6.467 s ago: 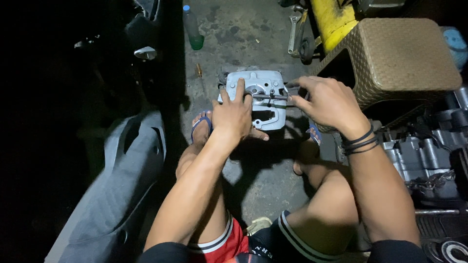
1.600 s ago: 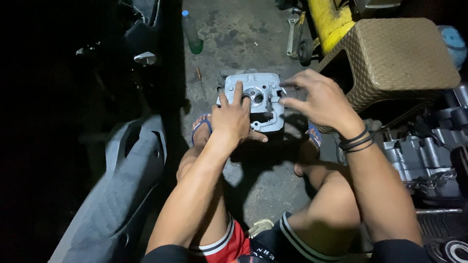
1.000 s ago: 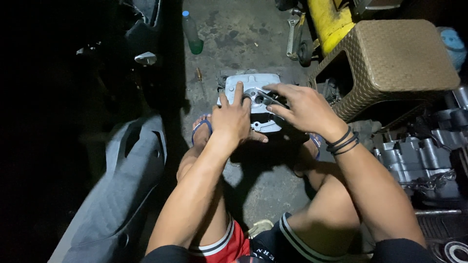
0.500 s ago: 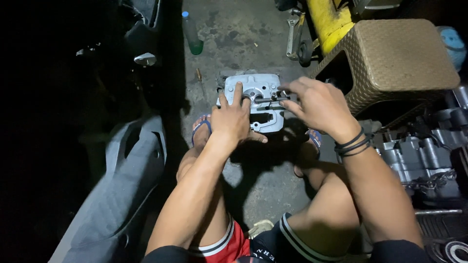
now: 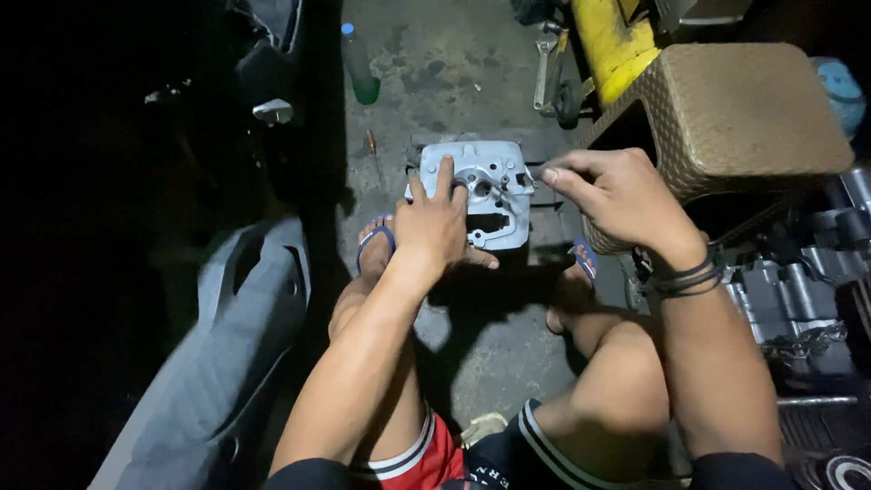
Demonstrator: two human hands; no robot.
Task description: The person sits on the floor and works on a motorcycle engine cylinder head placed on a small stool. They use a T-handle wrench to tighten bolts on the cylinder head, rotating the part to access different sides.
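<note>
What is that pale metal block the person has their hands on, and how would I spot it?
Start at the big woven brown stool on the right and look left to the stained concrete floor. There, between the person's sandalled feet, lies a silver-grey cast-metal engine part under the left hand, with the right hand at its edge. Its pale, squarish body with round holes and one rectangular opening sets it apart.

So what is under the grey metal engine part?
The grey metal engine part lies on stained concrete floor. The left hand presses on top; the right hand pinches at its right edge. Anything directly beneath is covered.
</note>
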